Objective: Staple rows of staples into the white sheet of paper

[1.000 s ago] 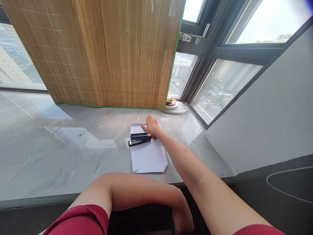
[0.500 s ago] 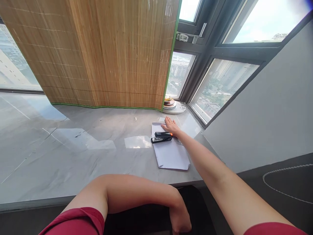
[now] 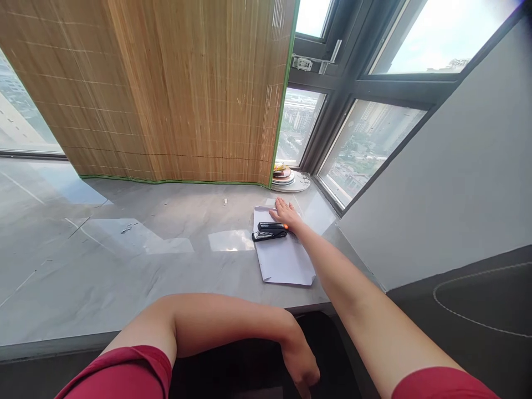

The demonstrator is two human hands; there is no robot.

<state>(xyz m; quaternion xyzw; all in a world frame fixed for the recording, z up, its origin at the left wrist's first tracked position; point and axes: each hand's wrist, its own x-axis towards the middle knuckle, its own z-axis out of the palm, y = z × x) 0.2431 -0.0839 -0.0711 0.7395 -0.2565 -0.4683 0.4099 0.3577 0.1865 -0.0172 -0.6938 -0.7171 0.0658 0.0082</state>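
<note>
Now I'm pressing my open right hand [image 3: 286, 213] on the paper [image 3: 286, 263], just slid with the stapler [image 3: 269, 231] toward the table's [image 3: 124, 266] right edge; my left hand [image 3: 301, 363] is hanging slack, empty.

Right hand [image 3: 286, 213], flat on the paper [image 3: 286, 260], slid it and the stapler [image 3: 269, 231] on top from frame centre to right of centre, closer to the plates [image 3: 283, 173] in the corner. The paper now lies skewed, near edge swung right. Nearly all of this happened in the first half-second.
</note>
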